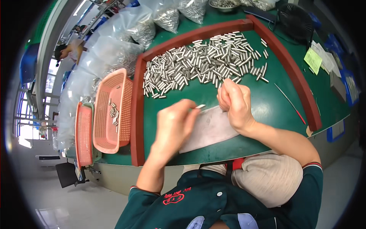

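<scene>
My left hand [174, 123], slightly blurred, pinches a small shiny metal pin [200, 106] between thumb and fingers, above the left end of a pale cloth [211, 129]. My right hand [237, 105] is closed in a loose fist over the cloth's right part. Whatever its fingers hold is hidden from view. Just beyond both hands, a broad heap of short silvery metal pins [198, 63] is spread over the green tabletop [267, 101].
A dark red frame [138, 114] borders the work area on three sides. To the left stand a pink basket [100, 126] with several pins and a red basket [84, 133]. Pin-filled plastic bags [143, 30] line the back. Tweezers-like tool [291, 105] and black fan [295, 23] are right.
</scene>
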Tool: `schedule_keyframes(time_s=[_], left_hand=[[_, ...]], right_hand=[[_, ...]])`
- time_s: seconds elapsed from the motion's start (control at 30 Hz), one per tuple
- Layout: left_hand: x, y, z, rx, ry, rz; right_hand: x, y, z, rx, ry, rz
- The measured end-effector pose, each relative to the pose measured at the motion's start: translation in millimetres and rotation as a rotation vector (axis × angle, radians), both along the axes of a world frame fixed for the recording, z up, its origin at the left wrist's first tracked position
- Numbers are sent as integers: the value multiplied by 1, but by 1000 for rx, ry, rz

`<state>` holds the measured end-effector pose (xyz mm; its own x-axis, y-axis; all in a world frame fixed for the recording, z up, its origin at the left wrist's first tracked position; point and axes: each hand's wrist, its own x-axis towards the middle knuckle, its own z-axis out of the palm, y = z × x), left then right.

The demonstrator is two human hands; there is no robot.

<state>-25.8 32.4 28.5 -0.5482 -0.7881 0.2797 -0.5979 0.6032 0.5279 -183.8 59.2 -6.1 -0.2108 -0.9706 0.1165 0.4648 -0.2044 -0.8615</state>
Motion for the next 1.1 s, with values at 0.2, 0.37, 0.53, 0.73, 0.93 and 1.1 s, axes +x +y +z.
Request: schedule_keyframes(time_s=[0.2,0.37,0.53,0.73,0.93,1.1], left_hand=[[98,-29,65,-394,-71,585],[173,-59,45,-394,-287,726],[140,-52,43,-563,-293,547],[30,-51,0,-315,-55,209],[-13,-73,-38,-309,-170,251],[-15,-79,-54,-233,-159,312]], right_hand=[[-7,-2,2,44,-36,-4],[-1,-6,7,31,57,-49],[-3,-9,4,47,36,-39],[-5,-10,3,83,-19,-39],[-5,-11,4,83,-28,-29],[-6,-11,5,108,-76,14]])
